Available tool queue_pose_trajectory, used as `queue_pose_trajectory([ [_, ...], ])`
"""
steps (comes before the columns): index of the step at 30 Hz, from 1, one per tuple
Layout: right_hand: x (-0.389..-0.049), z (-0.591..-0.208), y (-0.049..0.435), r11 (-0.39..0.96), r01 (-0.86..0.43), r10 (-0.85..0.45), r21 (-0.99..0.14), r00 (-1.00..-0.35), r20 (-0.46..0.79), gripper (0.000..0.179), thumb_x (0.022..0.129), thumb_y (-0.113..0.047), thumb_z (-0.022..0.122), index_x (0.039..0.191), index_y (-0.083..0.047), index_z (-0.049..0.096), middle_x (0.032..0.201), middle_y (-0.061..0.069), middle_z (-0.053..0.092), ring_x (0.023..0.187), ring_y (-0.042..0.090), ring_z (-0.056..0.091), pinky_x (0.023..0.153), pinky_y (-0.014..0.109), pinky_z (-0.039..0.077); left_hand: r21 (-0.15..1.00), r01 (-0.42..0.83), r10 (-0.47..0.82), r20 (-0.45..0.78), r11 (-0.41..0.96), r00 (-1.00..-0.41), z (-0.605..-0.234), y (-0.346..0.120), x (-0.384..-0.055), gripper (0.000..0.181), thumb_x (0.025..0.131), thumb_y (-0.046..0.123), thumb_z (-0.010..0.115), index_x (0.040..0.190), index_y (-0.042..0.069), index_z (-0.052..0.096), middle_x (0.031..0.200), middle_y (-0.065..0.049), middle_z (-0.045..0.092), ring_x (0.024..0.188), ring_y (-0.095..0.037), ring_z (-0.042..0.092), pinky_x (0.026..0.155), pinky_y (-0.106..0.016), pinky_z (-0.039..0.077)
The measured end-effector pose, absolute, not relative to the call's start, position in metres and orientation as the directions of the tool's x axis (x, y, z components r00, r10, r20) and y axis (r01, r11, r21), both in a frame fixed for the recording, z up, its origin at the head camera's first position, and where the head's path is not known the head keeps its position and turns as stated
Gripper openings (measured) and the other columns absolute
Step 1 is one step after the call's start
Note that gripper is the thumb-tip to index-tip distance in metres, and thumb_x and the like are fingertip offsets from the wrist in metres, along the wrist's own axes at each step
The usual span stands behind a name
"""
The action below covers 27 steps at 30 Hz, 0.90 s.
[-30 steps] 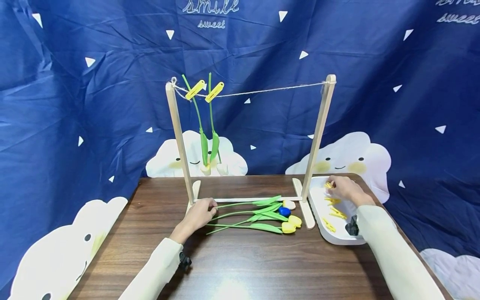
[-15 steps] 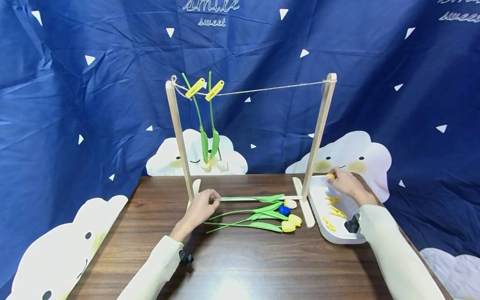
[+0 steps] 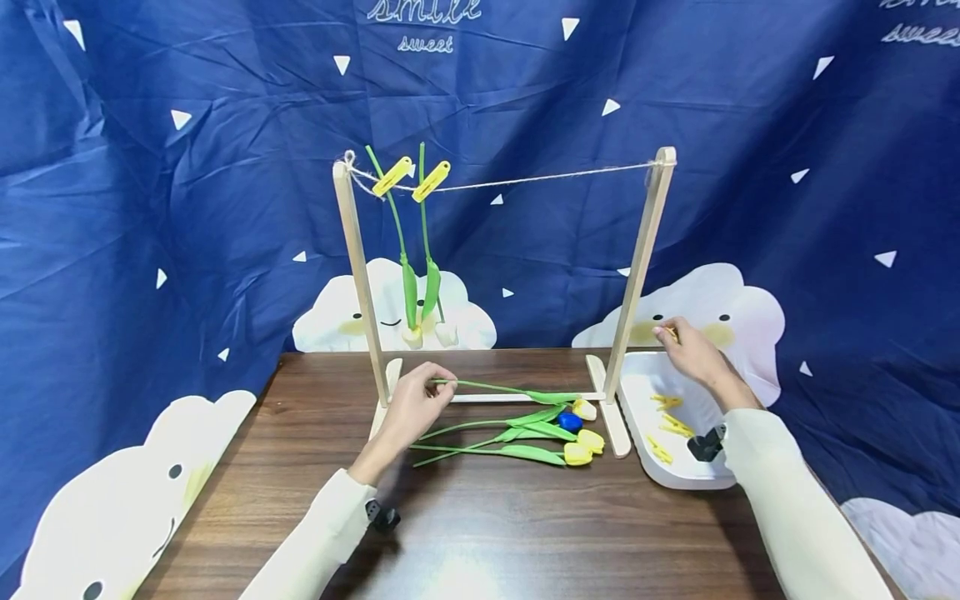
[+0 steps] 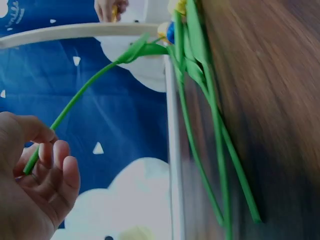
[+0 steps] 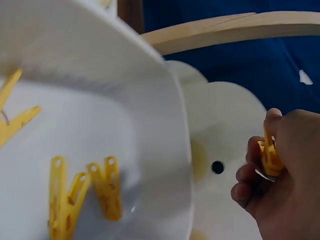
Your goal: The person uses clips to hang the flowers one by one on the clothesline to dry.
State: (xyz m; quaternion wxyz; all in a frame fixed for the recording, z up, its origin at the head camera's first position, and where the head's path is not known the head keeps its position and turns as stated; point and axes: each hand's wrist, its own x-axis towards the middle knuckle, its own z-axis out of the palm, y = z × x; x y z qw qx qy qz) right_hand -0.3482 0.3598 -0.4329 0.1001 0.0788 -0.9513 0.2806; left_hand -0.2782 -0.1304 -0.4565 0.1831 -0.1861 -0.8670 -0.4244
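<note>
My left hand [image 3: 417, 406] pinches the stem end of a white tulip [image 3: 551, 397], lifting that end while the bloom stays low beside the others. In the left wrist view its green stem [image 4: 80, 95] runs up from between thumb and fingers. Above the tray's far end, my right hand [image 3: 696, 358] holds a yellow clothespin [image 5: 270, 159] between thumb and fingers. Several tulips, among them a blue tulip [image 3: 569, 422] and a yellow tulip [image 3: 577, 454], lie on the table. Two white tulips hang bloom-down from the string [image 3: 540, 178], each under a yellow clothespin [image 3: 431, 182].
A wooden frame with a left post [image 3: 360, 283] and a right post [image 3: 639, 275] carries the string. On the right stands a white tray [image 3: 652, 471] with several yellow clothespins [image 3: 677, 426]. A blue cloud-print curtain [image 3: 510, 100] hangs behind the brown table [image 3: 510, 533].
My left hand has picked up the white tulip's stem end, raising it and moving slightly right. The right hand has risen out of the tray with a clothespin.
</note>
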Motion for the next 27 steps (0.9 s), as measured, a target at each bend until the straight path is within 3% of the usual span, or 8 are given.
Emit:
queue_pose_trajectory([
  [2, -0.347, -0.428, 0.357, 0.808, -0.251, -0.100, -0.533, -0.950, 0.296, 0.048, 0.116, -0.028, 0.043, 0.137, 0.013, 0.052, 0.122, 0.037, 0.066, 0.111, 0.052, 0.065, 0.095, 0.060, 0.051, 0.688, 0.490, 0.159, 0.487, 0.535, -0.859, -0.452, -0.127, -0.277, 0.005, 0.096, 0.009, 0.074, 0.098, 0.012, 0.078, 0.087, 0.001, 0.069, 0.074, -0.008, 0.061, 0.071, -0.024, 0.053],
  [5, -0.345, -0.417, 0.351, 0.779, -0.291, -0.091, -0.555, -0.929, 0.359, 0.041, 0.114, -0.024, 0.051, 0.133, 0.012, 0.057, 0.112, 0.032, 0.071, 0.094, 0.040, 0.070, 0.080, 0.038, 0.056, 0.734, 0.487, 0.140, 0.484, 0.473, -0.864, -0.445, -0.121, -0.275, 0.005, 0.095, 0.008, 0.075, 0.097, 0.012, 0.078, 0.083, 0.000, 0.067, 0.070, -0.009, 0.060, 0.068, -0.021, 0.049],
  [9, -0.340, -0.400, 0.343, 0.744, -0.305, -0.053, -0.594, -0.914, 0.402, 0.038, 0.112, -0.023, 0.056, 0.132, 0.009, 0.059, 0.111, 0.031, 0.073, 0.075, 0.015, 0.068, 0.063, 0.017, 0.049, 0.808, 0.464, 0.118, 0.454, 0.363, -0.883, -0.437, -0.113, -0.273, 0.006, 0.095, 0.008, 0.076, 0.099, 0.012, 0.079, 0.077, -0.004, 0.065, 0.062, -0.010, 0.057, 0.059, -0.019, 0.042],
  [11, -0.338, -0.392, 0.340, 0.730, -0.306, -0.033, -0.612, -0.910, 0.414, 0.039, 0.112, -0.026, 0.055, 0.133, 0.007, 0.059, 0.112, 0.030, 0.072, 0.070, 0.003, 0.061, 0.063, 0.014, 0.046, 0.834, 0.458, 0.113, 0.446, 0.308, -0.888, -0.433, -0.109, -0.273, 0.006, 0.096, 0.008, 0.076, 0.100, 0.011, 0.080, 0.074, -0.008, 0.064, 0.060, -0.010, 0.055, 0.056, -0.019, 0.040],
  [14, -0.335, -0.381, 0.333, 0.709, -0.303, -0.008, -0.636, -0.906, 0.423, 0.042, 0.114, -0.031, 0.050, 0.137, 0.004, 0.057, 0.114, 0.027, 0.070, 0.071, -0.003, 0.055, 0.065, 0.015, 0.043, 0.851, 0.463, 0.099, 0.453, 0.248, -0.886, -0.429, -0.102, -0.273, 0.007, 0.097, 0.007, 0.075, 0.102, 0.009, 0.080, 0.075, -0.010, 0.065, 0.060, -0.008, 0.056, 0.057, -0.018, 0.041],
  [20, -0.326, -0.362, 0.318, 0.672, -0.271, 0.049, -0.690, -0.913, 0.406, 0.051, 0.115, -0.043, 0.035, 0.142, -0.003, 0.053, 0.115, 0.013, 0.058, 0.086, 0.008, 0.052, 0.073, 0.021, 0.042, 0.849, 0.497, 0.049, 0.497, 0.179, -0.867, -0.425, -0.089, -0.277, 0.005, 0.098, 0.007, 0.075, 0.101, 0.005, 0.079, 0.077, -0.015, 0.065, 0.062, -0.009, 0.055, 0.058, -0.017, 0.041],
  [23, -0.321, -0.353, 0.310, 0.642, -0.293, 0.060, -0.708, -0.902, 0.428, 0.049, 0.114, -0.043, 0.040, 0.140, -0.004, 0.053, 0.115, 0.005, 0.057, 0.092, 0.012, 0.050, 0.079, 0.026, 0.039, 0.845, 0.510, 0.038, 0.511, 0.159, -0.859, -0.420, -0.083, -0.279, 0.005, 0.099, 0.009, 0.075, 0.101, 0.006, 0.077, 0.074, -0.011, 0.062, 0.061, -0.008, 0.053, 0.058, -0.018, 0.040],
  [27, -0.313, -0.343, 0.299, 0.600, -0.366, 0.057, -0.711, -0.867, 0.495, 0.044, 0.112, -0.039, 0.051, 0.135, -0.002, 0.053, 0.113, -0.010, 0.058, 0.095, 0.007, 0.051, 0.083, 0.022, 0.038, 0.848, 0.516, 0.033, 0.516, 0.123, -0.856, -0.411, -0.076, -0.281, 0.006, 0.099, 0.011, 0.074, 0.103, 0.007, 0.077, 0.072, -0.002, 0.060, 0.060, -0.006, 0.054, 0.057, -0.020, 0.042],
])
